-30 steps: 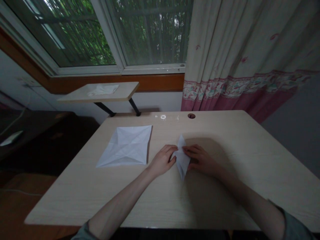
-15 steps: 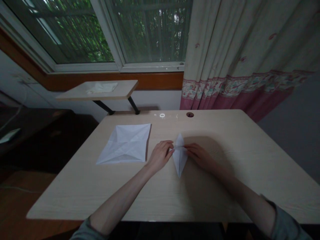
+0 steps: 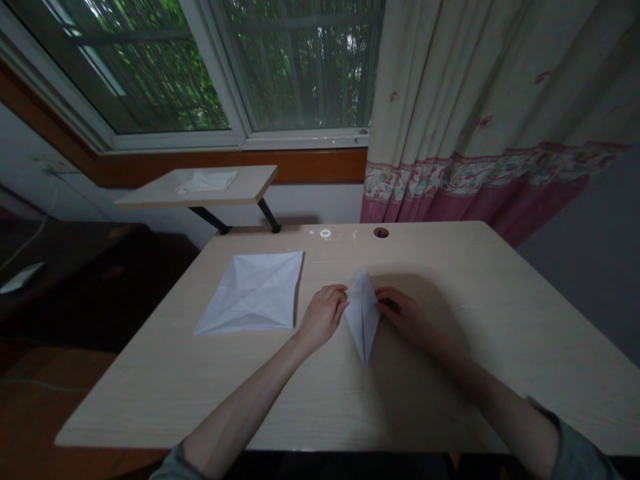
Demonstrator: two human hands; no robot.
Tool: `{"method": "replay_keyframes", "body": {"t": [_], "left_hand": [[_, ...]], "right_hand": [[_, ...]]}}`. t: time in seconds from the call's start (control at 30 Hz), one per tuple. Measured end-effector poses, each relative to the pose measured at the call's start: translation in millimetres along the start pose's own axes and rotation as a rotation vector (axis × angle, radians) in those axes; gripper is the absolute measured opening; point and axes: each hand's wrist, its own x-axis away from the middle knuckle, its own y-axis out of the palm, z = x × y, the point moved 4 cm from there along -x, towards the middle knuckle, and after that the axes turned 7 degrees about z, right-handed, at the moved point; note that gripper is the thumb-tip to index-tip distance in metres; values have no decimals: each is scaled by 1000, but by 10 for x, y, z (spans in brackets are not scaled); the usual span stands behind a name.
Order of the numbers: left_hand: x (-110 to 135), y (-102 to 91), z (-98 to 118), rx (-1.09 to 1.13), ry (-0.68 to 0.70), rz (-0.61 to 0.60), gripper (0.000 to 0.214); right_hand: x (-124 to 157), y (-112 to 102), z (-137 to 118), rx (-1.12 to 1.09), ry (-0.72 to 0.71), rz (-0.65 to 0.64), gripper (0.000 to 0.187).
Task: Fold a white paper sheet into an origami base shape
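Note:
A folded white paper [image 3: 362, 317], narrow and kite-shaped, lies on the light wooden table [image 3: 450, 400] with its long point toward me. My left hand [image 3: 324, 317] rests against its left edge with the fingers curled onto the paper. On the right edge sits my right hand [image 3: 404, 315], fingers bent and pinching the paper. Both hands hold the folded piece between them near its upper half.
A creased, unfolded white square sheet [image 3: 253, 292] lies flat on the table to the left. A round cable hole [image 3: 381, 233] sits near the far edge. Behind are a small side table [image 3: 200, 187], a window and a patterned curtain [image 3: 475, 133].
The folded paper has turned slightly between my hands and its tip now points more toward me. My fingers have shifted from its middle to its side edges.

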Motion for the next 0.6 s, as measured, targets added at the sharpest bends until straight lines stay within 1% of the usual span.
{"method": "replay_keyframes", "body": {"t": [0.1, 0.2, 0.27, 0.3, 0.37, 0.43, 0.5, 0.53, 0.6], "left_hand": [[5, -12, 20, 8, -12, -9, 13], [15, -17, 29, 5, -25, -9, 7], [24, -24, 31, 3, -26, 18, 16], [29, -26, 33, 3, -20, 32, 20], [39, -28, 45, -7, 12, 45, 22], [50, -23, 69, -32, 70, 35, 16], [62, -19, 100, -52, 135, 24, 16], [69, -21, 114, -54, 158, 26, 17], [80, -27, 137, -55, 168, 43, 19]], "right_hand": [[21, 15, 14, -13, 20, 11, 13], [54, 49, 64, -68, 102, 27, 22], [77, 73, 100, -116, 159, 39, 30], [85, 82, 106, -121, 163, 40, 31], [90, 86, 82, -78, 98, 41, 27], [92, 84, 26, 2, -27, 26, 23], [101, 89, -19, 71, -133, 0, 26], [108, 96, -27, 99, -162, -15, 29], [122, 114, -11, 146, -176, -32, 33]]}}
